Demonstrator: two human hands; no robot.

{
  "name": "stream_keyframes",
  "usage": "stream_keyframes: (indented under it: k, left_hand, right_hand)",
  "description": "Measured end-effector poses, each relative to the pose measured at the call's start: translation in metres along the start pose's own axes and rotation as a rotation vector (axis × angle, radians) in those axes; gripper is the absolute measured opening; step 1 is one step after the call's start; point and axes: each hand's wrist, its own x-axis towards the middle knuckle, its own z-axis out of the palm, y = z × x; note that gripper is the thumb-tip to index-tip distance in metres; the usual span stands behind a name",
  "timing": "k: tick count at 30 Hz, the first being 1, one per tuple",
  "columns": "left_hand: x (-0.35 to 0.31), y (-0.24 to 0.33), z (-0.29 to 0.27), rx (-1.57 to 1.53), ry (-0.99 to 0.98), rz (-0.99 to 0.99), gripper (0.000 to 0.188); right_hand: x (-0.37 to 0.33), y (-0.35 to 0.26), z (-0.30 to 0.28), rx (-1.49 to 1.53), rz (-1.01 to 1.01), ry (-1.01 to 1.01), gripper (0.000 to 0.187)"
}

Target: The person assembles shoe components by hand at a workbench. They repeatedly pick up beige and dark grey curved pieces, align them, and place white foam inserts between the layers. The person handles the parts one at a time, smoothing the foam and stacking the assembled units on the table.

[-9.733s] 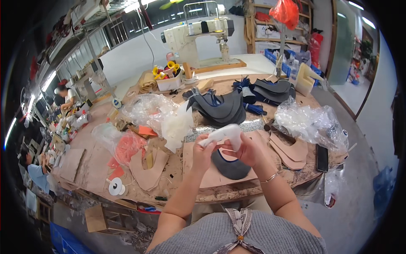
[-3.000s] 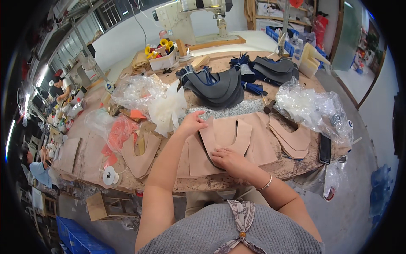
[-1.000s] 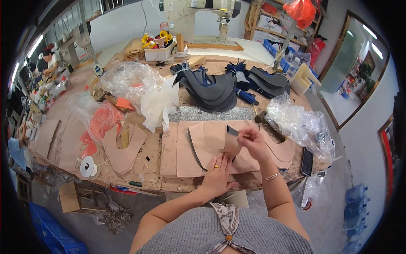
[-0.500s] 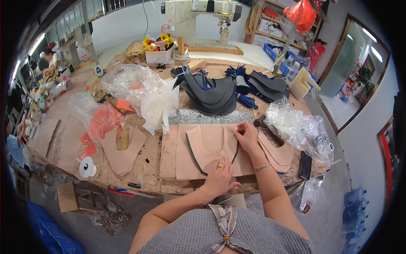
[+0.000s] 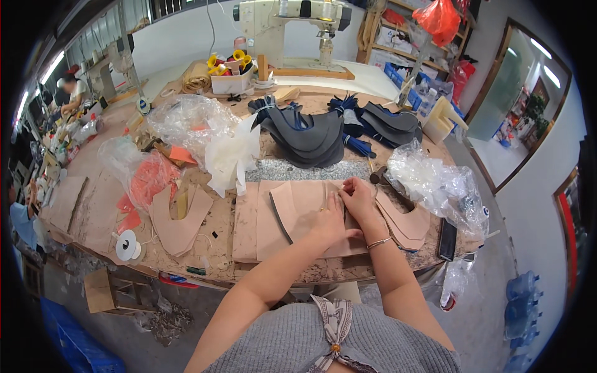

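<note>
1. Tan U-shaped piece [image 5: 287, 214] lies on a tan sheet [image 5: 267, 245] on the worktop [image 5: 102, 171], its curve toward the wearer.
2. Left hand [image 5: 329, 219] rests palm down over the piece's right side, fingers extended forward, close together.
3. Right hand [image 5: 359, 199] sits just beside it, fingers curled and bunched at the far right end; whether they pinch the edge, I cannot tell.

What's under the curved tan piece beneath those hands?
A dark strip shows along its left edge, with a flat tan sheet below. Whatever else the curved tan piece and left hand cover cannot be seen.
</note>
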Motion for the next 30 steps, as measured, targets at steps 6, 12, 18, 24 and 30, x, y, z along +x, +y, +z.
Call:
stream_keyframes:
  k: [6,12,18,24,30]
  left_hand:
    - [-0.062,-0.003,0.009,-0.071,0.054,0.098,0.112]
    - [-0.098,-0.003,0.003,-0.083,0.227,0.250,0.107]
    - [-0.114,-0.009,0.003,-0.083,0.251,0.207,0.104]
    - [-0.113,-0.041,0.002,-0.163,0.221,0.084,0.100]
    - [-0.068,-0.084,0.000,-0.070,0.071,0.035,0.095]
  right_hand:
    - [-0.044,-0.012,-0.014,-0.257,-0.354,-0.199,0.039]
    - [-0.046,-0.018,-0.007,-0.413,-0.245,-0.511,0.066]
    - [-0.020,-0.018,0.017,-0.785,-0.261,-0.323,0.064]
    - [-0.101,-0.055,0.000,-0.636,-0.533,-0.492,0.058]
    - [-0.124,-0.076,-0.008,-0.481,-0.475,-0.526,0.058]
